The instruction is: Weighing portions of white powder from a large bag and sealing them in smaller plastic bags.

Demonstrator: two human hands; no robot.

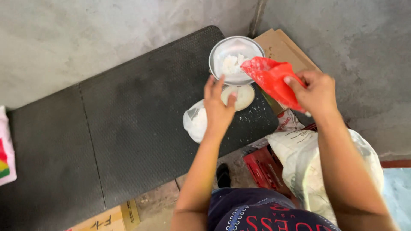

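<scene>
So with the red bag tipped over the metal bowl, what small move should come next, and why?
Probably tilt the red bag a little further with the right hand. Its mouth sits over the rim of the metal bowl, which holds only a small white heap, and the left hand hovers close by the bowl.

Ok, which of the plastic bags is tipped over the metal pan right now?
The red bag, pinched in the right hand, with its mouth over the pan. The clear bag lies on the mat; the large white bag sits by the crate.
</scene>
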